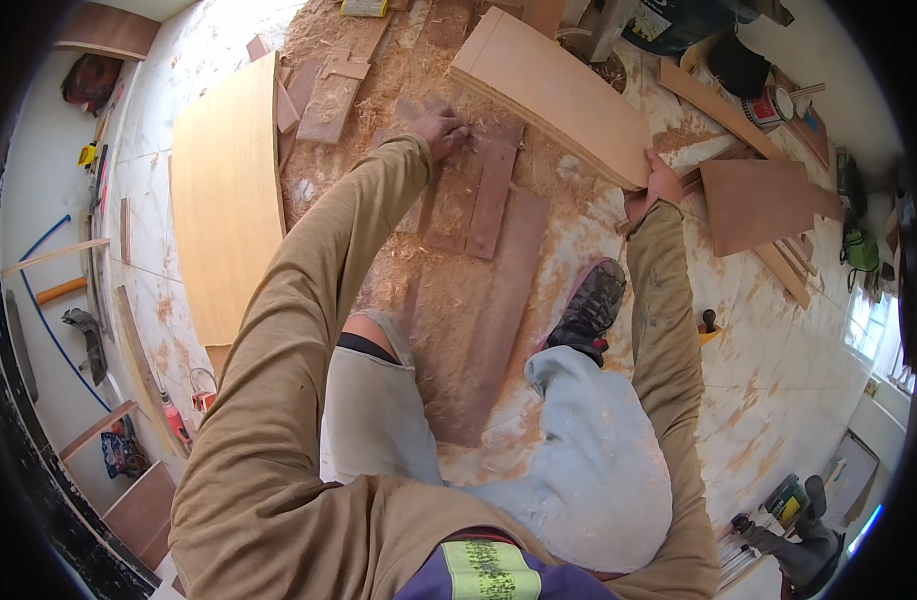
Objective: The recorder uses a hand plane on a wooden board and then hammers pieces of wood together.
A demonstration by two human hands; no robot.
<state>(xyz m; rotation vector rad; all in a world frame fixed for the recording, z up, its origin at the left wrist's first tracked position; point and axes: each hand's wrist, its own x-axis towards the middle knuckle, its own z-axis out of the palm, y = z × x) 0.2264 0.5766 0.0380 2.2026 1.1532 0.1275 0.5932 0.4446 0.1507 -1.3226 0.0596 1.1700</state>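
My right hand [655, 187] grips the near right end of a long pale wooden board [549, 80], which lies at a slant across the top middle. My left hand [440, 131] is over reddish-brown boards [494, 200] strewn with shavings; its fingers are curled and slightly blurred, and what is under them, if anything, I cannot make out. A wide light plywood sheet [224, 190] lies to the left of my left forearm. I am down low on one knee, with my right shoe [589, 305] beside the boards.
Offcuts [324, 105] and a square brown panel [754, 200] lie around the boards, with a paint can [769, 105] at upper right. A yellow-based tool [709, 328] sits right of my forearm. Tools [84, 340] and lumber line the left wall; boots [809, 540] stand at lower right.
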